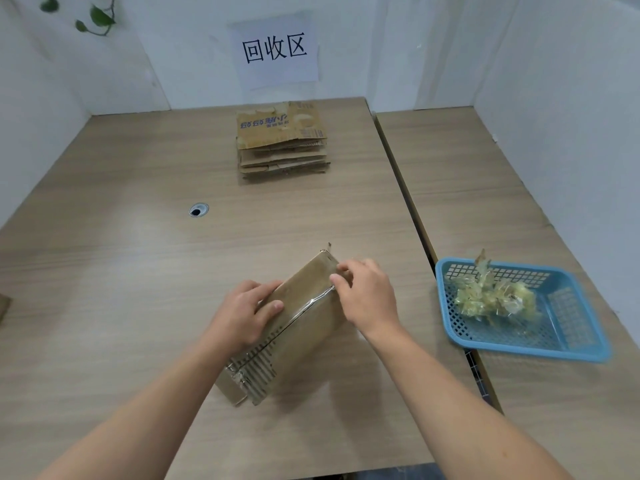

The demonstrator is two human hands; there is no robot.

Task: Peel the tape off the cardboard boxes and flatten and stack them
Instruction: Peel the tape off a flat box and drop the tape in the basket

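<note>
A brown cardboard box (304, 327) lies on the wooden table (138, 271) near its front middle, with clear tape (313, 303) running along its top seam. My left hand (242, 313) grips the box's left side, thumb on top. My right hand (367, 296) sits at the box's far right end, fingertips pinched on the tape at the seam. A stack of flattened boxes (282, 143) rests at the back of the table, below a paper sign.
A blue plastic basket (568, 327) with a crumpled wad of peeled tape (491, 296) stands on the right table. A cable hole (198, 209) is in the tabletop left of centre. White partition walls enclose the tables. A cardboard corner (4, 306) shows at the left edge.
</note>
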